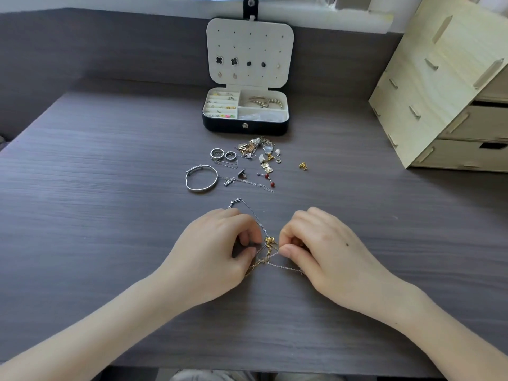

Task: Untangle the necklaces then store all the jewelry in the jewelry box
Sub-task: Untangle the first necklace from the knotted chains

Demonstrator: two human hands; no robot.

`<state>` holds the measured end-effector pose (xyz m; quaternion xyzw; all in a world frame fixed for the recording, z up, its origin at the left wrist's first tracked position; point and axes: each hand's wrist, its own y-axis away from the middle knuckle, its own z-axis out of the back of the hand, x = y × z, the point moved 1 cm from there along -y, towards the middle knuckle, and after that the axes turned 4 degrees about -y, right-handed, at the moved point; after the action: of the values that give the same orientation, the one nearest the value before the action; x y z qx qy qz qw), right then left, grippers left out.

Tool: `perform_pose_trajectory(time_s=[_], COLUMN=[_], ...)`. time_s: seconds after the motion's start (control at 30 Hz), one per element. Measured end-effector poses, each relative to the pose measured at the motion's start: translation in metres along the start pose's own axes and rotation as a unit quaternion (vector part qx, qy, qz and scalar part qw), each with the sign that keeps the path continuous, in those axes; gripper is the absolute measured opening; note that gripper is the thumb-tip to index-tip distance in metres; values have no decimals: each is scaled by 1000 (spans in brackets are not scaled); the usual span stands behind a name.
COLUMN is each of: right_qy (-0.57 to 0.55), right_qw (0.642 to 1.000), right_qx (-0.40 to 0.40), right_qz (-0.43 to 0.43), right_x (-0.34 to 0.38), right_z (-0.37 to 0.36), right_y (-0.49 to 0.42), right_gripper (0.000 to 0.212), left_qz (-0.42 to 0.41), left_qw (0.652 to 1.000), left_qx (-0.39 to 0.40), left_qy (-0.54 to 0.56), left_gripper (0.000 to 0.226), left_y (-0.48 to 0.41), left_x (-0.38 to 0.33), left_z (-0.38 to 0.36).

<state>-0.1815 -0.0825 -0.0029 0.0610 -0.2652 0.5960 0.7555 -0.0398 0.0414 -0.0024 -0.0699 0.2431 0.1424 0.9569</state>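
I am pinching the tangled necklaces (pixel 268 250) between curled thumb and fingertips of my left hand (pixel 220 243) and right hand (pixel 324 243), low over the desk (pixel 110 188), and should be teasing loops apart gently, never tugging; beyond, the jewelry box (pixel 220 128) is standing open

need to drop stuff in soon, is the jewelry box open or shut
Open. The jewelry box has its lid standing up behind it, with earrings pinned inside and the compartments exposed.

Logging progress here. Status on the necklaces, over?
Left hand, right hand pinch the tangled chains. Jewelry box open. Loose pieces lie between box and hands.
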Motion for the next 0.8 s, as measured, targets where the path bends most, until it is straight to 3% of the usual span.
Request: perform_pose_trajectory(time_s=[0.23,0.4,0.6,0.7,0.8], right_qy=[-57,-77,-22,27,50], right_qw=[997,994,999,999,996], right_qx=[41,75,-18,14,72], right_qz=[-11,8,-35,-30,-29], right_x=[-8,-7,-1,2,4], right_z=[14,18,15,9,10], right_y=[9,10,-12,-24,-29], right_gripper=[9,8,28,32,20], left_qz=[-15,-28,-74,-128,-155], left_qw=[999,996,990,984,982], left_qx=[-30,-58,-112,-115,-98], left_qy=[-21,-60,-33,-37,-33], left_gripper=[14,36,27,41,48], left_y=[5,5,4,4,3], left_x=[3,6,1,1,5], left_z=[0,0,4,5,1])
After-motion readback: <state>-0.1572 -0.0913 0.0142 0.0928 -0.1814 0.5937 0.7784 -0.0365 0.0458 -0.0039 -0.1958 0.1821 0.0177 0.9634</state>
